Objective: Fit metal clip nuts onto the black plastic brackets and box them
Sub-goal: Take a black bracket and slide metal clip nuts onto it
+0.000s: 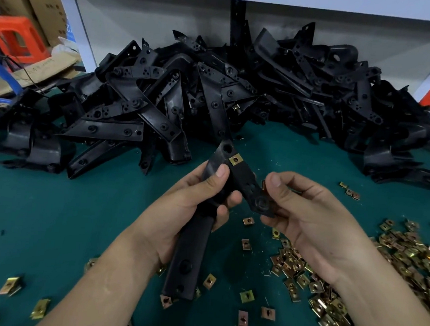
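Over the green counter (40, 214), before the bracket heap (214, 86), the left grip (193, 199) clamped one black bracket (192, 250) bearing a fitted clip nut (235, 160). The right grip (307, 215) pinched a second nut (263, 185) at its tab; sliding it squarely on seemed next.

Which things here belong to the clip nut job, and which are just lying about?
Job: black plastic bracket gripped by left hand; brass-coloured metal clip nut fitted; second clip nut pinched by right hand; loose clip nut heap; black bracket pile.
Lying about: red plastic stool; brown cardboard sheet.
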The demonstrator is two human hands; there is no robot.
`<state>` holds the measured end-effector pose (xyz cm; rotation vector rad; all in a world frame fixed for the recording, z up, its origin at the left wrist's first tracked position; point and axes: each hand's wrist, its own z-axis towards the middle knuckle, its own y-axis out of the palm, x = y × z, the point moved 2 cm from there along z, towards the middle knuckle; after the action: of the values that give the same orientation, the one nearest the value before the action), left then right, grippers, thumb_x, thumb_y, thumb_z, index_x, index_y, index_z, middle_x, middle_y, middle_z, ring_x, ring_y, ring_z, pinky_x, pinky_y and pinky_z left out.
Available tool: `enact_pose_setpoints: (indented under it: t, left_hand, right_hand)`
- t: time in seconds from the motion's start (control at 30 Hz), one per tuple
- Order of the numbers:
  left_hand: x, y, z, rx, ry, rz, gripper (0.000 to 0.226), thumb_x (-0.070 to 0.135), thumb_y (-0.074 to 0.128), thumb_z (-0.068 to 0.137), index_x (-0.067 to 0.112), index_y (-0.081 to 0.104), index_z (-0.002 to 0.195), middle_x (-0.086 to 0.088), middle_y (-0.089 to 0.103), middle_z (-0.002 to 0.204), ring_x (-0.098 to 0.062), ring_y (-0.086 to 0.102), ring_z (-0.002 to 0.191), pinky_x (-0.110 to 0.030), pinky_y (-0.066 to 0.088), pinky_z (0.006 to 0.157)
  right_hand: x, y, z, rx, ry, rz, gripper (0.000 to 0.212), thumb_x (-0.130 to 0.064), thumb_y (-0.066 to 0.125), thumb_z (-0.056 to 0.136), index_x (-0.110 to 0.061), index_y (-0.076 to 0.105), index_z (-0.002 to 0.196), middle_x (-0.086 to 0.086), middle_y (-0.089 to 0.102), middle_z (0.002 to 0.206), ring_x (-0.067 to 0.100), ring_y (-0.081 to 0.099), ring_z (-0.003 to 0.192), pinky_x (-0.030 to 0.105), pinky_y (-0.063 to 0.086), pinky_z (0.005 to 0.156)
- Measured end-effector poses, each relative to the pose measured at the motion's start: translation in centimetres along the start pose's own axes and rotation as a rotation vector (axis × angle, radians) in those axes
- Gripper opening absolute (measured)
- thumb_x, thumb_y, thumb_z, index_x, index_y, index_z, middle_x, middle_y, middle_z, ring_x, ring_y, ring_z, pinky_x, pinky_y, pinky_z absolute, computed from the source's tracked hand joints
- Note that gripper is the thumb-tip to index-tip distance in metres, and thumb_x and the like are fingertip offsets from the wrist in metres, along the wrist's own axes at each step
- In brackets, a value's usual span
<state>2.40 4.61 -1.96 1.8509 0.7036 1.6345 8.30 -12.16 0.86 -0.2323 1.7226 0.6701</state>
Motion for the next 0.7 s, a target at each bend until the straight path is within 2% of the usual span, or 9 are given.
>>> enact_pose_setpoints:
  t: [0.23,0.53,0.7]
  left_hand:
    - [-0.15,0.12,0.03,-0.021,0.012,0.084,0.018,0.024,0.073,0.084,0.021,0.073,0.102,-0.002,0.068,0.095,-0.010,0.064,0.071,-0.016,0.051,0.053]
    - [-0.02,0.14,0.04,-0.022,0.032,0.123,0.013,0.022,0.071,0.086,0.020,0.070,0.099,-0.002,0.063,0.095,-0.009,0.059,0.067,-0.015,0.046,0.048]
    - [-0.06,0.13,0.06,-0.030,0.035,0.119,0.010,0.022,0.071,0.086,0.022,0.073,0.096,0.000,0.067,0.094,-0.008,0.060,0.067,-0.014,0.047,0.048]
  right_hand:
    - [-0.07,0.12,-0.05,-0.028,0.031,-0.090,0.019,-0.036,0.078,0.067,-0.018,0.071,0.067,0.004,0.070,0.073,0.011,0.063,0.061,0.019,0.052,0.051]
    - [0.03,0.11,-0.01,-0.025,0.023,-0.047,0.019,-0.035,0.076,0.070,-0.017,0.070,0.067,0.004,0.069,0.073,0.010,0.063,0.060,0.020,0.052,0.052]
    - [-0.08,0.05,-0.08,-0.041,0.028,-0.065,0.020,-0.033,0.078,0.068,-0.016,0.068,0.068,0.006,0.069,0.073,0.011,0.063,0.060,0.021,0.053,0.053]
